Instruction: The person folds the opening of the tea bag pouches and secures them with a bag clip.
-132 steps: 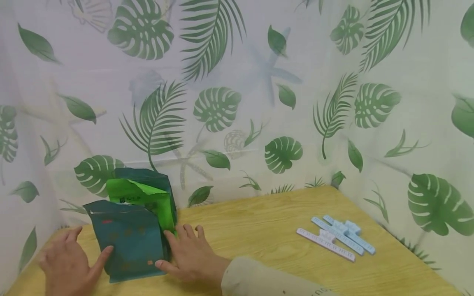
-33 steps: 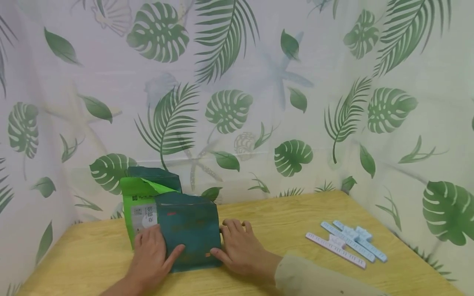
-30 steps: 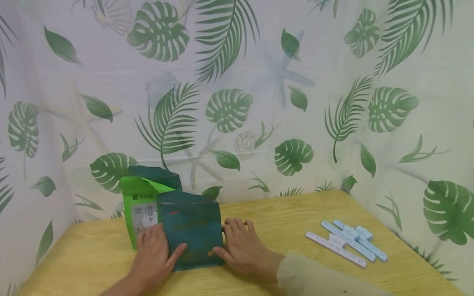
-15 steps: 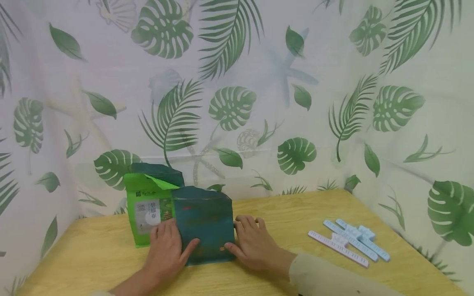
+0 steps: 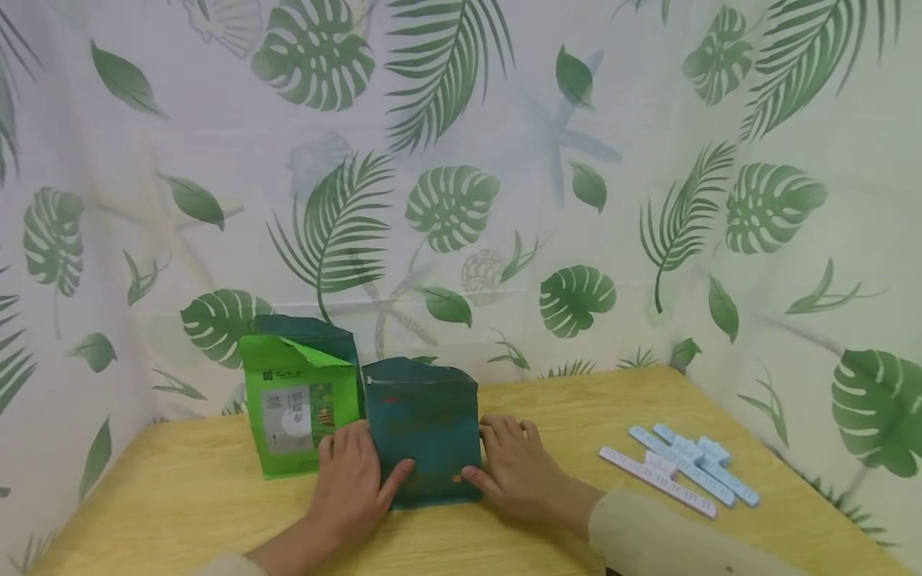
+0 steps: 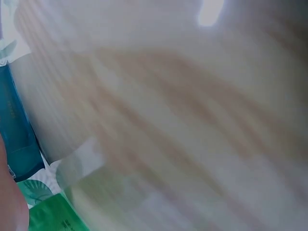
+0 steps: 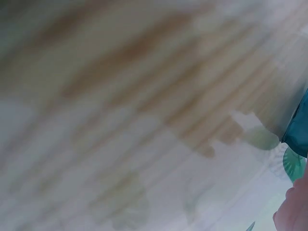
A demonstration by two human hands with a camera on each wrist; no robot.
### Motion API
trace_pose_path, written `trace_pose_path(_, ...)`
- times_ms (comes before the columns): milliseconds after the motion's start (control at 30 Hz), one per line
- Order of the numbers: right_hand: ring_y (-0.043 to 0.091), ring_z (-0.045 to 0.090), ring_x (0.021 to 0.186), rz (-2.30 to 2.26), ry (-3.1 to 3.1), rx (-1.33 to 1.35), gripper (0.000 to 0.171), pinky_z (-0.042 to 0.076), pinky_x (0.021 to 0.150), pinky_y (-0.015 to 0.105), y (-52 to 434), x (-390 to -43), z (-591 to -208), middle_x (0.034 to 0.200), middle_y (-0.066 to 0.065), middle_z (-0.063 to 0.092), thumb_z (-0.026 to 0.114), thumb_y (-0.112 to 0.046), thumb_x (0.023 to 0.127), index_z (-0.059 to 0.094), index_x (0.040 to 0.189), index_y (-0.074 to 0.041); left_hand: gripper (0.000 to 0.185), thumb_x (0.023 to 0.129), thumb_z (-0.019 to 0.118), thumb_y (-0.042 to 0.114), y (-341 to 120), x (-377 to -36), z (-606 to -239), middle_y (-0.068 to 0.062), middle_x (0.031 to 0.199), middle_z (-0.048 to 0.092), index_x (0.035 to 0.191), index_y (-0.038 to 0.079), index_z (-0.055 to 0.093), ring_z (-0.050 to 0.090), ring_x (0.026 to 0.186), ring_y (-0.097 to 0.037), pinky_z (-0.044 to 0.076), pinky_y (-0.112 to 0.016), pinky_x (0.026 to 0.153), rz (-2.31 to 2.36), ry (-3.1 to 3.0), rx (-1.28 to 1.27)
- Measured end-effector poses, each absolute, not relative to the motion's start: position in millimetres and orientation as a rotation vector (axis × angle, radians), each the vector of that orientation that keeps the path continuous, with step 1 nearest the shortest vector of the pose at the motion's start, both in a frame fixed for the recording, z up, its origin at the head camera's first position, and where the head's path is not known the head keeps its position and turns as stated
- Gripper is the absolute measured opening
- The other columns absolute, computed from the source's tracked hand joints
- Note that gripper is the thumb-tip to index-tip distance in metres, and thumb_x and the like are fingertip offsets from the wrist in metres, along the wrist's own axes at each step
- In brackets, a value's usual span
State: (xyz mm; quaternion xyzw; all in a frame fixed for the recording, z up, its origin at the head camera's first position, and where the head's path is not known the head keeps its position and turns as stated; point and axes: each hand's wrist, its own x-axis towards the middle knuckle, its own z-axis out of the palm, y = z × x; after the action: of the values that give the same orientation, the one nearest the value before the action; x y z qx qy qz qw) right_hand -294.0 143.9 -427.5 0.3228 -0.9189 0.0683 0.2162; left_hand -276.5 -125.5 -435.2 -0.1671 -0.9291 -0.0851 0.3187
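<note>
A dark teal pouch stands upright on the wooden table. My left hand grips its left edge, thumb across the front. My right hand grips its right edge, thumb on the lower right corner. A bright green pouch with a torn top stands just left of it, with another dark teal pouch behind that. The wrist views are blurred; a strip of teal pouch and a patch of green pouch show in the left wrist view, a teal edge in the right wrist view.
Several pale blue and pink sealing clips lie on the table's right side. A leaf-print curtain closes in the back and both sides. Bare wood shows in front of the pouches and between them and the clips.
Both hands have slid the teal pouch rightward, off the front of the green pouch, whose label now shows in full. The clips have not moved.
</note>
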Motion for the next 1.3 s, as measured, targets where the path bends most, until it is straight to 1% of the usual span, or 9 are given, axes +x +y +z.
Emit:
trace_pose_path(200, 0.03, 0.046, 0.124, 0.175, -2.518, 0.894, 0.054, 0.034, 0.098, 0.054, 154.6, -294.5, -427.3, 0.132, 0.013, 0.051, 0.049, -0.049, 0.102, 0.055, 0.128, -0.002, 0.08, 0.097, 0.044, 0.066, -115.8, -277.0, -434.0, -0.019, 0.117, 0.052, 0.126, -0.009, 0.048, 0.045, 0.109, -0.033, 0.029, -0.05, 0.093, -0.207, -2.44, -0.451)
trace_pose_path(300, 0.03, 0.045, 0.125, 0.183, -2.518, 0.891, 0.054, 0.034, 0.099, 0.054, 158.6, -295.7, -427.9, 0.133, 0.013, 0.051, 0.047, -0.049, 0.103, 0.054, 0.129, -0.002, 0.079, 0.097, 0.044, 0.066, -113.3, -275.2, -431.6, -0.018, 0.119, 0.052, 0.127, -0.008, 0.048, 0.044, 0.11, -0.033, 0.028, -0.049, 0.093, -0.222, -2.466, -0.438)
trace_pose_path(467, 0.032, 0.044, 0.128, 0.239, -2.515, 0.888, 0.055, 0.033, 0.101, 0.058, 161.1, -298.1, -424.0, 0.137, 0.016, 0.051, 0.047, -0.048, 0.103, 0.053, 0.131, -0.001, 0.069, 0.098, 0.051, 0.058, -110.3, -270.2, -419.2, -0.019, 0.121, 0.052, 0.125, -0.005, 0.049, 0.045, 0.112, -0.034, 0.029, -0.05, 0.092, -0.336, -2.475, -0.419)
trace_pose_path(667, 0.034, 0.047, 0.125, 0.266, -2.468, 0.874, 0.057, 0.035, 0.099, 0.057, 157.8, -303.7, -406.6, 0.138, 0.018, 0.051, 0.047, -0.048, 0.103, 0.052, 0.131, 0.001, 0.061, 0.099, 0.055, 0.05, -110.5, -269.0, -399.2, -0.019, 0.123, 0.051, 0.128, -0.004, 0.047, 0.047, 0.113, -0.036, 0.032, -0.052, 0.092, -0.447, -2.423, -0.457)
trace_pose_path(833, 0.035, 0.047, 0.123, 0.268, -2.399, 0.882, 0.061, 0.036, 0.096, 0.054, 151.9, -308.3, -387.0, 0.135, 0.019, 0.052, 0.039, -0.052, 0.104, 0.052, 0.127, 0.003, 0.066, 0.099, 0.052, 0.053, -113.7, -273.9, -374.1, -0.021, 0.123, 0.051, 0.13, -0.005, 0.046, 0.047, 0.11, -0.037, 0.034, -0.054, 0.093, -0.478, -2.273, -0.525)
trace_pose_path(933, 0.036, 0.047, 0.125, 0.297, -2.335, 0.888, 0.068, 0.037, 0.093, 0.053, 149.0, -310.0, -376.5, 0.134, 0.019, 0.052, 0.031, -0.057, 0.105, 0.052, 0.128, 0.004, 0.073, 0.1, 0.045, 0.059, -113.1, -277.3, -357.3, -0.022, 0.126, 0.05, 0.134, -0.005, 0.044, 0.047, 0.112, -0.038, 0.034, -0.054, 0.093, -0.457, -2.212, -0.562)
trace_pose_path(1067, 0.036, 0.049, 0.124, 0.377, -2.262, 0.893, 0.075, 0.036, 0.09, 0.051, 145.5, -312.4, -366.3, 0.132, 0.019, 0.054, 0.024, -0.06, 0.104, 0.052, 0.132, 0.003, 0.074, 0.1, 0.041, 0.063, -111.1, -281.3, -335.1, -0.019, 0.128, 0.051, 0.137, -0.001, 0.044, 0.047, 0.113, -0.038, 0.034, -0.054, 0.092, -0.438, -2.147, -0.623)
trace_pose_path(1133, 0.035, 0.05, 0.121, 0.415, -2.236, 0.893, 0.073, 0.036, 0.088, 0.05, 144.0, -313.3, -361.8, 0.129, 0.017, 0.055, 0.023, -0.06, 0.105, 0.054, 0.13, 0.001, 0.072, 0.099, 0.044, 0.062, -109.8, -283.0, -324.9, -0.019, 0.127, 0.053, 0.135, 0.0, 0.046, 0.048, 0.113, -0.038, 0.034, -0.055, 0.093, -0.394, -2.125, -0.656)
trace_pose_path(1300, 0.031, 0.053, 0.114, 0.447, -2.174, 0.902, 0.063, 0.037, 0.085, 0.049, 141.4, -316.8, -354.0, 0.12, 0.012, 0.058, 0.028, -0.056, 0.106, 0.061, 0.119, -0.004, 0.06, 0.094, 0.06, 0.057, -104.5, -287.5, -303.4, -0.013, 0.122, 0.059, 0.126, 0.007, 0.058, 0.051, 0.112, -0.035, 0.034, -0.055, 0.094, -0.165, -2.151, -0.729)
